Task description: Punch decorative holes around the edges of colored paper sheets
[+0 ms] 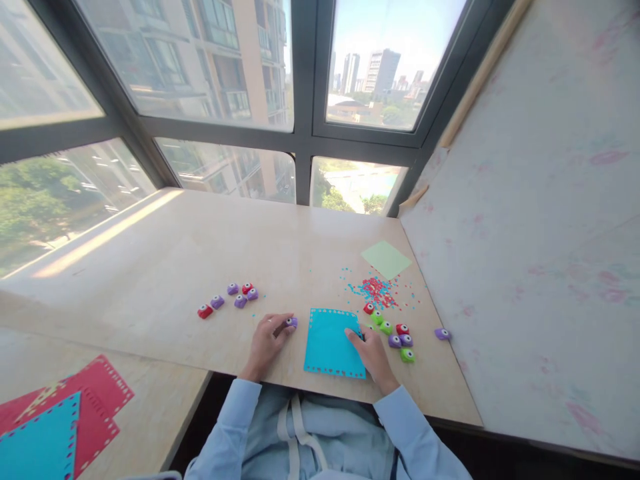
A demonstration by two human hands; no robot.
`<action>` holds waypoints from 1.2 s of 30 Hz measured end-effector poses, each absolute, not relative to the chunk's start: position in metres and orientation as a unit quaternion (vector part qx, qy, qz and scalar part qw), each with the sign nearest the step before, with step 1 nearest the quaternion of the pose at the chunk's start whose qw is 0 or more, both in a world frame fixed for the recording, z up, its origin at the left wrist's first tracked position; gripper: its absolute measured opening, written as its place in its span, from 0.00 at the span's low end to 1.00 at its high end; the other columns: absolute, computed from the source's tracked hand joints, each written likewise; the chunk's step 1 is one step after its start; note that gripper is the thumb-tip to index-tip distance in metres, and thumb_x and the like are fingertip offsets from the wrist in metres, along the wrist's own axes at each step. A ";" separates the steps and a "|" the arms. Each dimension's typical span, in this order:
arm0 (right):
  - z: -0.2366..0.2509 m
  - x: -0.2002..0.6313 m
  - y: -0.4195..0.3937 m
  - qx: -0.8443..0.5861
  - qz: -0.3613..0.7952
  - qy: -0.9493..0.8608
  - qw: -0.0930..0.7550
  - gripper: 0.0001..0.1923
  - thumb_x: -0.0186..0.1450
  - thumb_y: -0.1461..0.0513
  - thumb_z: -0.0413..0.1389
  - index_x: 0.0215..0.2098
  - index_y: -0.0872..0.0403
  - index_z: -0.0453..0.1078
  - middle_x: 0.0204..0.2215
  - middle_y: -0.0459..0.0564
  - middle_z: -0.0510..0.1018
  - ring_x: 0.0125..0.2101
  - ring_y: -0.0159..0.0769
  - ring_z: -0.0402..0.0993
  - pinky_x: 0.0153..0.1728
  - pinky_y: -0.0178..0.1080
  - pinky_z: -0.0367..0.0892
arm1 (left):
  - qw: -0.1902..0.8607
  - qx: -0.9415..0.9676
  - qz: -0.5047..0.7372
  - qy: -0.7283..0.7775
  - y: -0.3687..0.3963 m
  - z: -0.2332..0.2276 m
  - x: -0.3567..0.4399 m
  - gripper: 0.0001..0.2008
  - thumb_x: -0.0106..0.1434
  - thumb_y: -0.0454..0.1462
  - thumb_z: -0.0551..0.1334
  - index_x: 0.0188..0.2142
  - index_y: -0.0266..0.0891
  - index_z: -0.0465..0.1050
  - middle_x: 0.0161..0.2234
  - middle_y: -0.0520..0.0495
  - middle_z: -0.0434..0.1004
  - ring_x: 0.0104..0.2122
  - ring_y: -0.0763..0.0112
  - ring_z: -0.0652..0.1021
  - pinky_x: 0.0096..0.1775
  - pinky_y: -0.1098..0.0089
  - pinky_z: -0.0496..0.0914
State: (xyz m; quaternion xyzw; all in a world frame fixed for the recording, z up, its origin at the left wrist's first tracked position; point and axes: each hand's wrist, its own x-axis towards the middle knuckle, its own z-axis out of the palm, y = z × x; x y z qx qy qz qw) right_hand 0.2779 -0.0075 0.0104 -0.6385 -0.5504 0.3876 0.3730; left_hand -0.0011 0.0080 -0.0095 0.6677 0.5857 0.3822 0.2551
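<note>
My left hand [267, 345] is closed around a small purple craft punch [292, 323] on the table, left of the blue paper. A square sheet of blue paper [331, 343] lies before me, with small holes punched along its top and bottom edges. The thumb of my right hand [373, 353] rests on the paper's right side while the fingers curl out of sight at the edge. Red, green and purple punches [395, 341] sit just right of that hand. On the left is another group of red and purple punches [240, 301].
Red and blue paper bits [377, 291] are scattered behind the right-hand punches, near a pale green sheet [387, 259]. One purple punch [443, 333] lies by the wall [525, 300]. Punched red sheets [107, 380] and a blue sheet [47, 433] are at lower left. Windows stand behind.
</note>
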 end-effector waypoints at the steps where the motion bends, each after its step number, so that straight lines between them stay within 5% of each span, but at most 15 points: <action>1: 0.012 0.273 -0.003 -0.634 0.388 -0.557 0.371 0.23 0.60 0.45 0.54 0.25 0.56 0.71 0.21 0.46 0.71 0.24 0.35 0.63 0.27 0.36 0.59 | 0.258 0.664 0.385 0.587 0.007 -0.009 -0.001 0.14 0.62 0.42 0.61 0.46 0.43 0.78 0.41 0.44 0.79 0.41 0.62 0.77 0.47 0.60 0.72; 7: 0.016 0.257 0.010 -0.620 0.399 -0.572 0.360 0.22 0.59 0.45 0.54 0.23 0.54 0.67 0.18 0.43 0.66 0.21 0.32 0.58 0.23 0.35 0.55 | 0.269 0.666 0.391 0.575 0.001 -0.005 -0.001 0.13 0.62 0.40 0.61 0.46 0.44 0.79 0.41 0.44 0.78 0.41 0.63 0.77 0.47 0.60 0.71; 26: 0.003 0.258 0.000 -0.613 0.340 -0.603 0.380 0.26 0.63 0.43 0.52 0.34 0.57 0.74 0.27 0.50 0.78 0.30 0.40 0.71 0.33 0.39 0.67 | 0.118 0.728 0.305 0.603 -0.006 0.006 0.009 0.08 0.63 0.42 0.63 0.36 0.40 0.76 0.32 0.46 0.75 0.38 0.60 0.72 0.43 0.61 0.64; 36: -0.002 0.259 -0.004 -0.610 0.314 -0.609 0.398 0.26 0.63 0.42 0.53 0.32 0.56 0.75 0.27 0.52 0.79 0.29 0.43 0.73 0.33 0.41 0.69 | 0.119 0.669 0.310 0.665 -0.010 0.011 0.020 0.19 0.57 0.53 0.66 0.30 0.39 0.71 0.29 0.46 0.74 0.35 0.58 0.73 0.39 0.61 0.62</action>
